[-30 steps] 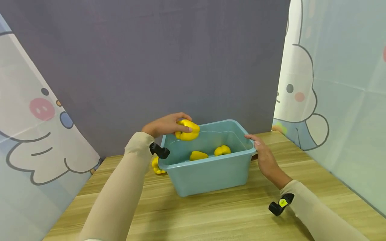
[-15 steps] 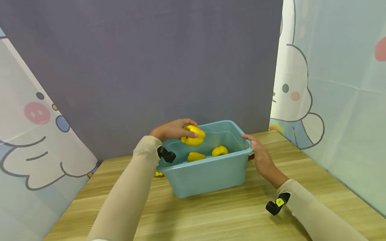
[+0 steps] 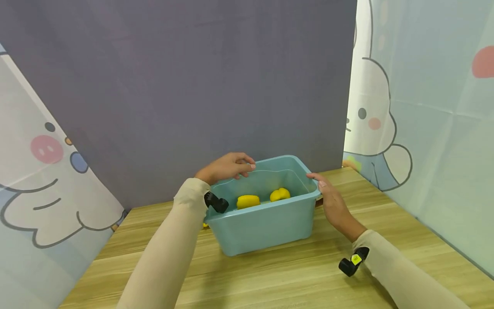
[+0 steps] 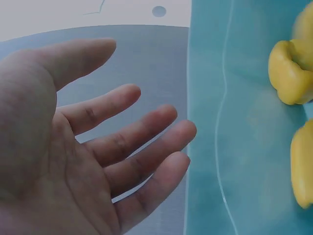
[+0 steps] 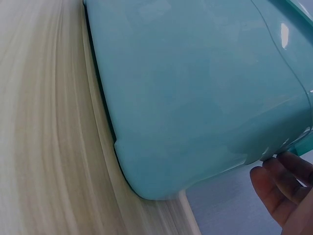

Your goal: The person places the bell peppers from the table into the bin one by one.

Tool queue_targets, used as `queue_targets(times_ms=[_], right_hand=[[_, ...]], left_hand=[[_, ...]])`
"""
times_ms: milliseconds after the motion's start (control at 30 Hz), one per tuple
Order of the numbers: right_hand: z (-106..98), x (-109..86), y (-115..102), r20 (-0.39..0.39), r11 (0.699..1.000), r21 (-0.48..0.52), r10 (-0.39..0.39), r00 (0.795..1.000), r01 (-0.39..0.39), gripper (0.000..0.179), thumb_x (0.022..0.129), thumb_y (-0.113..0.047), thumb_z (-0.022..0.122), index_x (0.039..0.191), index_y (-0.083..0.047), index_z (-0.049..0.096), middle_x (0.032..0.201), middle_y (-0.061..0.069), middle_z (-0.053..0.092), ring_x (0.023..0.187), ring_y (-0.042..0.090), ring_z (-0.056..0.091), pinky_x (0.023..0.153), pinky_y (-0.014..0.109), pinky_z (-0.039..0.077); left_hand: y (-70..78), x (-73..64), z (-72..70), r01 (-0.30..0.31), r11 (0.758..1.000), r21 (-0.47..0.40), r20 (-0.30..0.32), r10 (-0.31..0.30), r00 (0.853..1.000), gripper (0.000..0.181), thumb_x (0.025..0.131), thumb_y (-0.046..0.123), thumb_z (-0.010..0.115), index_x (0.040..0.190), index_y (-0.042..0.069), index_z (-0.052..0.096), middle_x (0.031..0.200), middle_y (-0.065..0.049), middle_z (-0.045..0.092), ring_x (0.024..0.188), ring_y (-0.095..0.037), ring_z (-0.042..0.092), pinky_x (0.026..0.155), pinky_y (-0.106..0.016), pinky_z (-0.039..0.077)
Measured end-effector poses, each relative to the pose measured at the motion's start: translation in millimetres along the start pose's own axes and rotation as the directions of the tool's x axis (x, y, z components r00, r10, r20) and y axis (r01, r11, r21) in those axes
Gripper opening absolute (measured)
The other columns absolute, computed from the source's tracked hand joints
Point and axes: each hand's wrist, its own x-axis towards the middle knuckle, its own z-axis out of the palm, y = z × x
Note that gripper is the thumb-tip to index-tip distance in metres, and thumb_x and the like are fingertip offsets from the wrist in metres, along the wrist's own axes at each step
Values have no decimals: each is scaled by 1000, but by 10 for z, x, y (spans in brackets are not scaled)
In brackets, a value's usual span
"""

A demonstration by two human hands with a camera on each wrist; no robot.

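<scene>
My left hand (image 3: 228,166) hovers over the left back part of a light blue plastic bin (image 3: 262,229), holding nothing. Its fingers are spread and relaxed in the left wrist view, beside the bin wall (image 4: 208,147). Inside lie yellow bell peppers: one on its side (image 3: 248,201) and another to its right (image 3: 279,194); the left wrist view shows part of a further, blurred pepper (image 4: 305,22) at its edge. The right hand (image 3: 335,206) grips the bin's right rim, with fingertips (image 5: 286,166) under the lip in the right wrist view.
A bit of another yellow pepper (image 3: 205,225) shows outside the bin's left end, mostly hidden. The wood-grain table (image 3: 270,279) ends at a grey curtain (image 3: 231,77) behind, with cartoon-printed cloths (image 3: 432,128) at both sides.
My left hand has moved right over the bin and let go of the yellow bell pepper it held. The right hand stays on the rim.
</scene>
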Motion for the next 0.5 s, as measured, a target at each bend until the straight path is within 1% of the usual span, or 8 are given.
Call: queue_targets(times_ms=[67,233,367,467,500], right_hand=[[-1,0,1,-4,1000,-1,-1,1000,1,51,112,-31,18,147,-5,45,150,17,41,105,34,53,67,37,55],[0,-2,19,-13,1000,-2,-4,1000,4,51,112,-31,18,146,-5,46,150,17,42,104,35,53,65,36,55],[11,-4,11,-10,1000,-11,-4,1000,4,51,112,-31,18,146,-4,46,150,18,42,105,36,53,65,36,55],[9,-5,-2,-8,1000,-15,2,1000,-2,52,112,-32,17,147,-5,45,150,18,41,106,36,53,65,36,55],[6,-6,-4,-9,1000,-15,4,1000,-4,53,112,-33,17,147,-5,45,150,18,41,106,36,53,66,36,54]], left_hand=[[32,-19,-18,-10,1000,1,-13,10,1000,35,99,41,63,129,23,60,115,2,68,107,-21,64,92,-42,50],[96,-94,-50,-45,999,-12,-17,45,999,36,100,41,62,129,21,61,116,2,69,108,-21,63,94,-41,50],[107,-176,-76,-88,996,-28,-31,87,996,34,100,40,62,128,20,62,117,2,69,106,-20,64,94,-40,50],[106,-236,-92,-108,993,-40,-52,106,993,33,100,38,63,128,20,63,119,2,68,107,-20,64,94,-41,50],[103,-258,-93,-108,994,-29,-64,106,992,33,100,38,63,127,20,63,118,2,68,106,-20,64,94,-41,50]])
